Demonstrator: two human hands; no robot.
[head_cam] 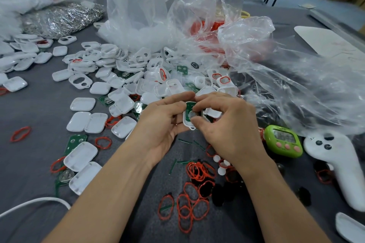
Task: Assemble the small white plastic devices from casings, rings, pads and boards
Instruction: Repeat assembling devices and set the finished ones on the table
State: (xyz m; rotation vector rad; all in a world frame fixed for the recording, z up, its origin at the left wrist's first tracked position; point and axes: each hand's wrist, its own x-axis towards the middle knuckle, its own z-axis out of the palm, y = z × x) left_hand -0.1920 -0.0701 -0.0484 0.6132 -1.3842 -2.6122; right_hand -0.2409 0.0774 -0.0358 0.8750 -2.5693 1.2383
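Both hands meet over the table's middle on one small white casing (187,122) that has a green circuit board (190,108) with a round silver cell seated in it. My left hand (162,124) cups and grips the casing from the left. My right hand (225,124) pinches the board and casing from the right, thumb low and fingers on top. A heap of white casing halves (118,77) lies behind the hands. Red rings (189,203) and black pads (219,193) are scattered on the grey table in front. Loose green boards (76,141) lie at the left.
Clear plastic bags (256,49) stand behind and to the right, one holding red rings. A bag of silver metal parts (63,17) lies at far left. A green timer (283,141) and a white controller (335,163) sit right. A white cable (33,203) crosses bottom left.
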